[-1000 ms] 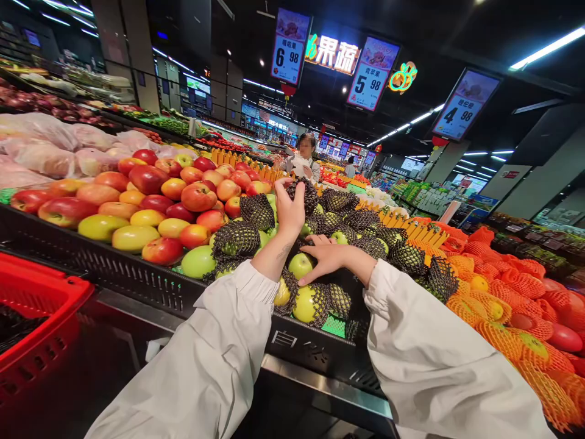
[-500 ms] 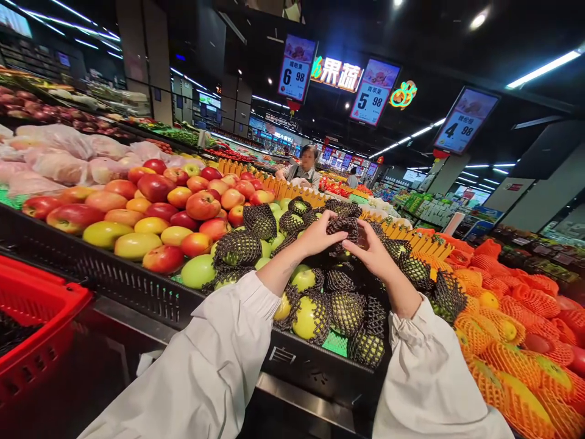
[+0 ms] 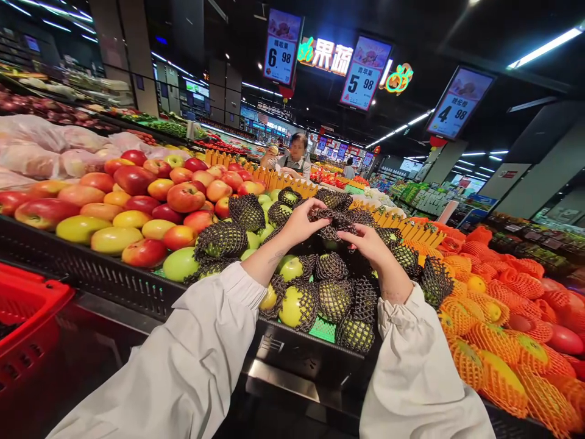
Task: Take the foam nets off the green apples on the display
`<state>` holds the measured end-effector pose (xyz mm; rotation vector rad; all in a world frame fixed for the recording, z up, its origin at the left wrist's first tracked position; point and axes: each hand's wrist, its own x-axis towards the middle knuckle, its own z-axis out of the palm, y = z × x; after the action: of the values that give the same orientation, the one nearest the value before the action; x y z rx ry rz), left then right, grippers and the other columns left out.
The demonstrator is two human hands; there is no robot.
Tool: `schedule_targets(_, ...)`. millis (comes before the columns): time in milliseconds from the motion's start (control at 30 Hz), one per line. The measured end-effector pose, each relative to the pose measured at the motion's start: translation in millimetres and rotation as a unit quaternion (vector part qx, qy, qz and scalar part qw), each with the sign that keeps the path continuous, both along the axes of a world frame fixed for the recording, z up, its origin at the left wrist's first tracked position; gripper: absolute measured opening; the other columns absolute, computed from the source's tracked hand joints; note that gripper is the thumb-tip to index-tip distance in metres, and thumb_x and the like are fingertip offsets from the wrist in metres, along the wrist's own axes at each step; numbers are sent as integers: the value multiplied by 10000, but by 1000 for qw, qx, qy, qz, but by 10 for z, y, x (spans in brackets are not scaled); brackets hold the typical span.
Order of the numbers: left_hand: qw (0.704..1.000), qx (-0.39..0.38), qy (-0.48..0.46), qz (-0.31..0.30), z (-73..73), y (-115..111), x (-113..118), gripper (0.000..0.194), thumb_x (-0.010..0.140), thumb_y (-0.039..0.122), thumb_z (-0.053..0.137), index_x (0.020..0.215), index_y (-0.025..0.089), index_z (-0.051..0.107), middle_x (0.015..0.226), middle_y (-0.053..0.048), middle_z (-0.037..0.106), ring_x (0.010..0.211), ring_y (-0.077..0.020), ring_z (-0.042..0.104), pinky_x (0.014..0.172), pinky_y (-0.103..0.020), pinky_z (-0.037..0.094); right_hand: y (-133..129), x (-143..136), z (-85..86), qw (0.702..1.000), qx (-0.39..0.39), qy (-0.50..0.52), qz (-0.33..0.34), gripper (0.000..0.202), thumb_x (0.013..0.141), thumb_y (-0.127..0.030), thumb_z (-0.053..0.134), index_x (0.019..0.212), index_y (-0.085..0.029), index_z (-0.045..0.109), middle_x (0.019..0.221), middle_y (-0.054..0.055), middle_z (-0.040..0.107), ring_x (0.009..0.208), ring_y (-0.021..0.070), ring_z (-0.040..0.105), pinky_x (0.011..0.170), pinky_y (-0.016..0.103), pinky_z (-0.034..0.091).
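Observation:
My left hand pinches a black foam fruit net between thumb and fingers. On the other side, my right hand grips the same net's lower right edge with thumb and fingertips. The net looks bunched, and whether fruit sits inside it I cannot tell. Both hands are over a heap of green apples, several in black foam nets. Just below them lie a partly covered green apple and a netted apple. An uncovered green apple rests left of my left forearm.
Red and yellow apples fill the left part of the black display crate. Fruit in orange nets lies at right. A red basket stands lower left. Behind a low orange fence, a person faces this way.
My hands have drawn slightly apart, and the net between them has gone from rounded to flatter and stretched. The view has shifted a little, moving the display left and up.

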<state>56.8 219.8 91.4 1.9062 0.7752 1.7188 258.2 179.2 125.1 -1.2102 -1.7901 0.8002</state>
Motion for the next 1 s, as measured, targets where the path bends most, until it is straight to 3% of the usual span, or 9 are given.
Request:
schedule_targets(67,1000,-1,10,27,-4,25,-12,261,767,321,715,951,175,603,1003,-48,669,954,-201,612,899,-321,454,-37,-16,24,1000,-19,15,11,390,631,-506,808,820,-190,679,796,18,690,688,155,571,688,323,482)
schedule_targets(200,996,-3,84,25,-32,53,-36,253,895,407,569,816,172,620,796,-16,638,768,-178,570,748,-291,436,-107,-55,85,981,93,170,33,394,573,-428,865,842,-224,662,869,-8,701,820,168,622,848,328,509)
schedule_targets(300,988,-11,155,2,-68,57,-31,340,921,443,506,750,172,618,691,-1,587,677,-166,511,660,-277,391,-140,-64,100,963,144,225,44,409,568,-467,871,793,-238,617,803,-24,649,763,154,592,798,313,515)
schedule_targets(533,976,-28,211,-36,-81,21,-5,242,875,326,516,701,178,598,669,17,580,681,-158,514,617,-249,365,-121,-24,69,977,141,150,57,554,506,-657,853,737,-240,571,715,-33,570,654,147,525,665,305,485)
schedule_targets(700,984,-49,173,-19,-65,19,-14,197,845,262,528,676,175,580,655,13,577,668,-158,521,631,-254,382,-138,-71,86,986,94,122,59,482,510,-577,891,757,-208,703,763,-3,705,693,163,602,726,325,508)
schedule_targets(800,989,-58,135,-26,-83,23,-4,162,817,337,630,841,177,622,787,-3,642,735,-173,565,697,-270,431,-151,-100,88,984,94,136,72,487,549,-529,891,896,-213,764,922,16,773,818,188,664,842,358,538)
schedule_targets(867,991,-56,118,-8,-93,21,2,278,762,345,709,961,184,602,865,-9,653,769,-178,577,737,-284,452,-137,-98,69,983,92,141,78,499,554,-492,899,948,-216,767,997,23,782,875,193,679,894,373,540)
schedule_targets(933,993,-34,110,19,-93,23,0,358,738,347,744,1011,192,573,904,-9,645,785,-175,574,760,-289,457,-108,-82,36,988,61,125,67,490,547,-477,906,926,-198,767,971,36,785,840,193,684,871,383,546)
schedule_targets(1000,994,-3,104,39,-86,36,-13,278,801,377,688,980,195,579,914,-10,640,801,-173,568,774,-288,450,-83,-64,7,994,30,97,51,478,544,-480,908,881,-173,765,904,47,780,781,193,679,829,392,550)
